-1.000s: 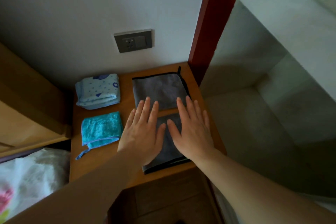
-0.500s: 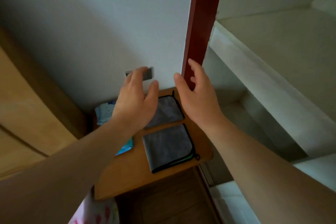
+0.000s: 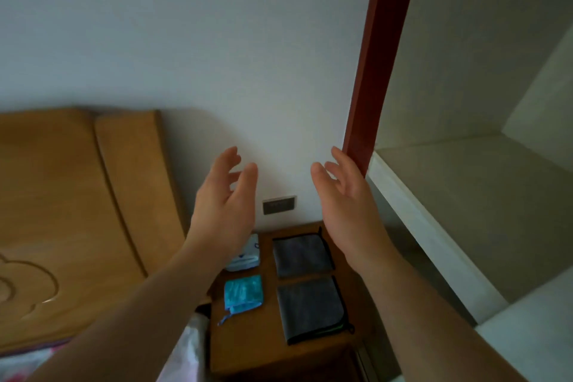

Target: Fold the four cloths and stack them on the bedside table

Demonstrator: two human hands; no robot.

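Note:
Several folded cloths lie side by side on the wooden bedside table. A dark grey cloth lies at the back right, and another dark grey cloth sits in front of it. A turquoise cloth is at the front left. Behind it, a pale blue patterned cloth is partly hidden by my left wrist. My left hand and my right hand are raised well above the table, palms facing each other, fingers apart, holding nothing.
A wooden headboard fills the left side. A wall socket sits above the table. A red-brown door frame rises on the right, with a pale ledge beyond it. Flowered bedding shows at the bottom left.
Both hands have lifted off the front grey cloth and risen high above the table. The view has tilted up and pulled back, so the table now looks small and low.

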